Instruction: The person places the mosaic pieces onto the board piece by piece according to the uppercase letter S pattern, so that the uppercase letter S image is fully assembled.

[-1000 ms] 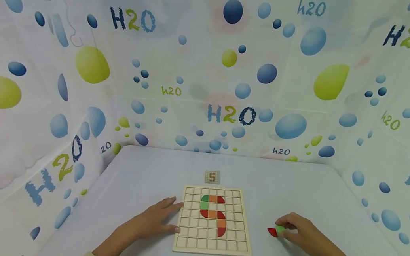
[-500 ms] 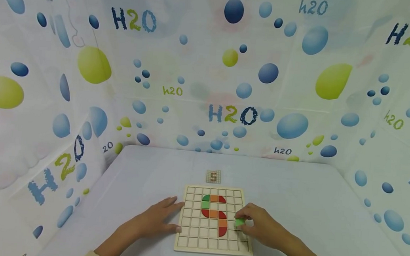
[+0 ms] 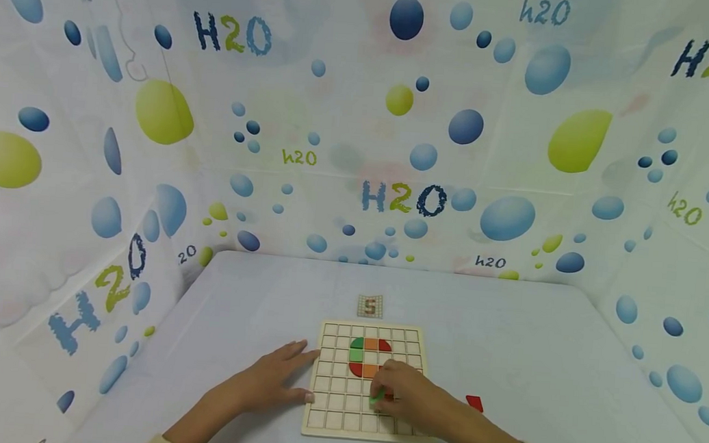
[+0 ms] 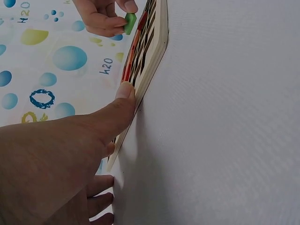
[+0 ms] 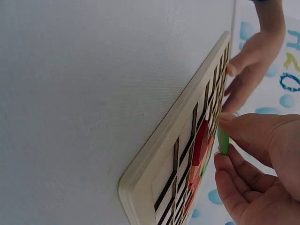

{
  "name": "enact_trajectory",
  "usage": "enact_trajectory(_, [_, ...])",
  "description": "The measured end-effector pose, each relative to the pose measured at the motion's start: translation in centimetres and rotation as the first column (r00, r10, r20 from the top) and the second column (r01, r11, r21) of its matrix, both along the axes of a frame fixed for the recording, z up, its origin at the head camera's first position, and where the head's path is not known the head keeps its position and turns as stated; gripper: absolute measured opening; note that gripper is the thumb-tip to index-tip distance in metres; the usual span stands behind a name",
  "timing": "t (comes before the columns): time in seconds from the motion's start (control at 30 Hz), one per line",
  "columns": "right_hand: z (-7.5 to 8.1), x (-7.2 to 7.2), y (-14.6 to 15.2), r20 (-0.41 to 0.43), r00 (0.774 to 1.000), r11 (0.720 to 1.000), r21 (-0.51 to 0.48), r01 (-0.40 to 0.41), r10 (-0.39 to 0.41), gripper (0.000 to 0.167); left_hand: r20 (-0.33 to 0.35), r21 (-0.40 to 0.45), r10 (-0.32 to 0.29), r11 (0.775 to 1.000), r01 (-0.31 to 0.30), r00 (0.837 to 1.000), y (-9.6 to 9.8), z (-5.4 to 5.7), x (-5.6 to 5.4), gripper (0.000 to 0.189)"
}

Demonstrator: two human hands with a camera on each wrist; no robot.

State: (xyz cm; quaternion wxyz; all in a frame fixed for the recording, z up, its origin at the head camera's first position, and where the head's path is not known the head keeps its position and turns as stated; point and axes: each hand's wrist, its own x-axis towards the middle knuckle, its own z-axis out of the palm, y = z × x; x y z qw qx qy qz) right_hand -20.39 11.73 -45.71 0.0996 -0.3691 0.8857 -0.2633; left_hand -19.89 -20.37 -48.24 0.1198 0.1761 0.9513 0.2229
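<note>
My right hand pinches a small green tile between thumb and fingertips, over the lower middle of a wooden grid board. In the left wrist view that green tile is close above the board's face. Red, orange and green tiles sit in the grid in an S-like curve; my right hand hides the curve's lower right part. My left hand is spread along the board's left edge, thumb and fingertips touching it, as the thumb shows in the left wrist view.
A loose red tile lies on the white table to the right of the board, near my right forearm. Behind the board lies a small card with an S pattern on a grid. A printed curtain surrounds the table.
My right hand has carried the green tile from beside the red tile at the right, leftward across the board's right edge to over its lower middle. The left hand has stayed put.
</note>
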Motion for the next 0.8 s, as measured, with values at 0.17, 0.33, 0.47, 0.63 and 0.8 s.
enact_trajectory(0.17, [-0.4,0.1,-0.5,-0.032,0.999,0.999,0.037,-0.029,0.030,0.010,-0.003,-0.001,0.001,1.000,-0.001,1.000,0.1,0.0,0.0,0.087])
enact_trajectory(0.33, [-0.6,0.1,-0.9,-0.065,0.997,0.998,0.043,-0.047,0.050,0.010,-0.009,-0.009,0.001,1.000,-0.001,1.000,0.2,0.0,0.0,0.087])
enact_trajectory(0.47, [-0.7,0.2,-1.1,-0.065,0.997,0.998,0.051,-0.044,0.048,0.013,-0.006,0.000,0.000,1.000,0.000,1.000,0.1,0.1,0.0,0.086])
enact_trajectory(0.63, [-0.8,0.2,-1.2,-0.062,0.997,0.998,0.039,-0.052,0.054,0.014,0.000,-0.003,0.006,1.000,-0.006,1.000,0.1,0.2,0.0,0.086])
enact_trajectory(0.8, [-1.0,0.2,-1.1,-0.074,0.995,0.997,0.045,-0.059,0.062,0.012,-0.006,-0.007,0.003,1.000,-0.003,1.000,0.1,0.2,0.1,0.086])
